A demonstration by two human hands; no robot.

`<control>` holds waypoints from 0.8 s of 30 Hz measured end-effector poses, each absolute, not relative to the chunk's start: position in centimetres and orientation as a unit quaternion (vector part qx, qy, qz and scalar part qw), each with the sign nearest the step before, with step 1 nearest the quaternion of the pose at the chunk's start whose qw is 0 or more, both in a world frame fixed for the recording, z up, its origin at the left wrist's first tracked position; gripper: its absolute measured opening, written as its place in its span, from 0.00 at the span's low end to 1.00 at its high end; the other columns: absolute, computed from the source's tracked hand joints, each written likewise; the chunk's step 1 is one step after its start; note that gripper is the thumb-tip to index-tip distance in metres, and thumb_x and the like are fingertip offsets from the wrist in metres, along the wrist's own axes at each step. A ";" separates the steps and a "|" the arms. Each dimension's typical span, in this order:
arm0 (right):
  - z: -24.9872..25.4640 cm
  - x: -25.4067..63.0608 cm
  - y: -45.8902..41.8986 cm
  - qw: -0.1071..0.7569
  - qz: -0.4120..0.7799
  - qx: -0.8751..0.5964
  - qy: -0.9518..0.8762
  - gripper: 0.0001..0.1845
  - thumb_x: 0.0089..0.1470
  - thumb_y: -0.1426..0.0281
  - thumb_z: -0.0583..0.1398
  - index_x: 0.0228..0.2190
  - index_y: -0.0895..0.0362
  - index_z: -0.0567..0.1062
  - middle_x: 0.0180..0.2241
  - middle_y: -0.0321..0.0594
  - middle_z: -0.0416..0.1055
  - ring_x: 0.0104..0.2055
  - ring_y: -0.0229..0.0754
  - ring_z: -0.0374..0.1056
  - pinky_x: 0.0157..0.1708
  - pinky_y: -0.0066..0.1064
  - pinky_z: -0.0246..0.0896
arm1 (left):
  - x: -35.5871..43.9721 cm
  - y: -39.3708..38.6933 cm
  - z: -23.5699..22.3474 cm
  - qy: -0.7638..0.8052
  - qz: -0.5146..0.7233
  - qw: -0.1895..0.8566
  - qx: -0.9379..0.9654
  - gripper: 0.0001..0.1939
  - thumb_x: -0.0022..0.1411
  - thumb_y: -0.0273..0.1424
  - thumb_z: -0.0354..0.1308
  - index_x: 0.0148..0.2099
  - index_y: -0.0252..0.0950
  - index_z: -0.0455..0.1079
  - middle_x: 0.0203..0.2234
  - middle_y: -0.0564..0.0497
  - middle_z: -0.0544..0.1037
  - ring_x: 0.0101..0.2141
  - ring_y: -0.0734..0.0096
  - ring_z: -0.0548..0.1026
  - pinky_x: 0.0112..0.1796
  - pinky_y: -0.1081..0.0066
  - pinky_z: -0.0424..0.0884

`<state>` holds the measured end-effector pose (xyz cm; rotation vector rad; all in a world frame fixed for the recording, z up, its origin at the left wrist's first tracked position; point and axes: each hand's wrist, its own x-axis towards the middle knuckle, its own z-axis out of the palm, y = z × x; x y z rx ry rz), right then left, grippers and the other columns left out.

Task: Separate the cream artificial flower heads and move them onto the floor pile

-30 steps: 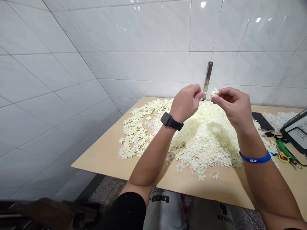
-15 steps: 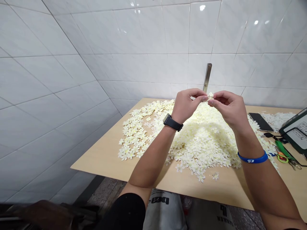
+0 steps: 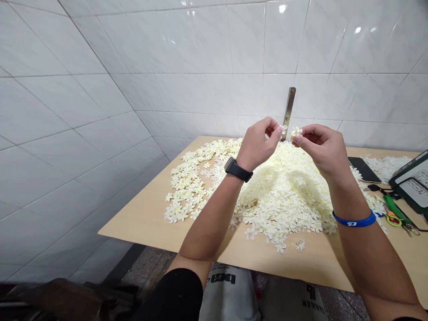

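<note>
Thumb and fingers of my left hand (image 3: 259,141) pinch a small whitish, partly see-through piece (image 3: 284,129), too small to make out fully; it may be a petal layer or a flower. My right hand (image 3: 326,147) is closed on a small white artificial flower (image 3: 296,132) with its petals pointing up. A short gap separates the two held pieces. Both hands are raised over a wide heap of white-and-yellow artificial flowers (image 3: 277,200) on the wooden table (image 3: 147,218). A black watch (image 3: 238,169) is on my left wrist and a blue band (image 3: 354,221) on my right.
A black phone (image 3: 364,170) lies right of the heap, near small white pieces (image 3: 384,167). Green-handled tool (image 3: 396,209), keys (image 3: 410,229) and a dark-edged box (image 3: 413,180) are at the right. A metal strip (image 3: 289,107) stands against the tiled wall (image 3: 207,93).
My hands, which met at one flower, have come apart. The left has moved slightly left and up with a small whitish piece; the right keeps the flower.
</note>
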<state>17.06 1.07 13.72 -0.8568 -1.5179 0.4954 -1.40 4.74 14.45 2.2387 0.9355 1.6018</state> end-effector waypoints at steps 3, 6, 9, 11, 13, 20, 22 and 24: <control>13.6 17.2 1.2 0.623 0.212 -0.374 -0.653 0.10 0.50 0.64 0.71 0.30 0.55 0.78 0.26 0.35 0.72 0.30 0.40 0.71 0.33 0.36 0.70 | -1.3 4.8 14.4 0.326 0.531 0.107 0.774 0.08 0.66 0.33 0.60 0.34 0.36 0.72 0.32 0.50 0.80 0.34 0.73 0.75 0.35 0.72 0.72; 13.6 17.1 1.3 0.624 0.214 -0.374 -0.652 0.12 0.50 0.62 0.72 0.30 0.55 0.78 0.26 0.35 0.72 0.30 0.40 0.71 0.33 0.36 0.70 | -0.9 4.5 14.4 0.285 0.533 0.168 0.779 0.06 0.66 0.33 0.61 0.39 0.37 0.76 0.38 0.49 0.82 0.38 0.72 0.77 0.36 0.73 0.73; 13.7 16.9 1.1 0.617 0.219 -0.372 -0.658 0.14 0.49 0.58 0.72 0.30 0.54 0.78 0.27 0.36 0.73 0.31 0.41 0.72 0.32 0.35 0.71 | -0.4 4.0 14.5 0.269 0.554 0.210 0.759 0.06 0.64 0.34 0.63 0.38 0.38 0.78 0.37 0.50 0.83 0.38 0.72 0.78 0.36 0.73 0.74; 13.8 16.8 1.0 0.615 0.220 -0.370 -0.661 0.15 0.49 0.57 0.72 0.30 0.54 0.78 0.27 0.36 0.74 0.31 0.41 0.73 0.32 0.35 0.71 | -0.3 3.8 14.5 0.274 0.568 0.218 0.745 0.05 0.62 0.32 0.65 0.36 0.37 0.79 0.34 0.51 0.83 0.36 0.73 0.78 0.36 0.72 0.75; 13.8 16.9 1.0 0.617 0.222 -0.365 -0.661 0.15 0.49 0.58 0.72 0.30 0.54 0.78 0.27 0.36 0.74 0.31 0.41 0.73 0.32 0.35 0.71 | -0.3 3.7 14.6 0.273 0.577 0.224 0.737 0.04 0.61 0.32 0.66 0.34 0.37 0.79 0.32 0.51 0.83 0.34 0.73 0.78 0.37 0.71 0.75; 13.9 17.0 0.9 0.618 0.234 -0.354 -0.662 0.13 0.50 0.60 0.71 0.30 0.54 0.77 0.28 0.36 0.75 0.32 0.42 0.75 0.36 0.38 0.73 | -0.5 4.0 14.5 0.267 0.574 0.242 0.736 0.06 0.62 0.34 0.64 0.35 0.37 0.80 0.31 0.51 0.83 0.32 0.74 0.78 0.31 0.74 0.75; 13.9 17.0 0.9 0.618 0.233 -0.356 -0.661 0.13 0.50 0.60 0.71 0.30 0.54 0.77 0.28 0.36 0.75 0.32 0.42 0.74 0.36 0.38 0.74 | -0.5 4.0 14.5 0.264 0.576 0.239 0.736 0.07 0.62 0.35 0.64 0.35 0.37 0.80 0.31 0.51 0.83 0.32 0.74 0.78 0.30 0.74 0.75; 13.9 17.0 0.8 0.617 0.233 -0.356 -0.662 0.13 0.49 0.60 0.72 0.30 0.54 0.78 0.28 0.36 0.75 0.32 0.41 0.74 0.35 0.37 0.73 | -0.6 3.9 14.6 0.263 0.577 0.239 0.736 0.07 0.62 0.35 0.65 0.35 0.37 0.80 0.31 0.51 0.83 0.31 0.75 0.78 0.31 0.73 0.76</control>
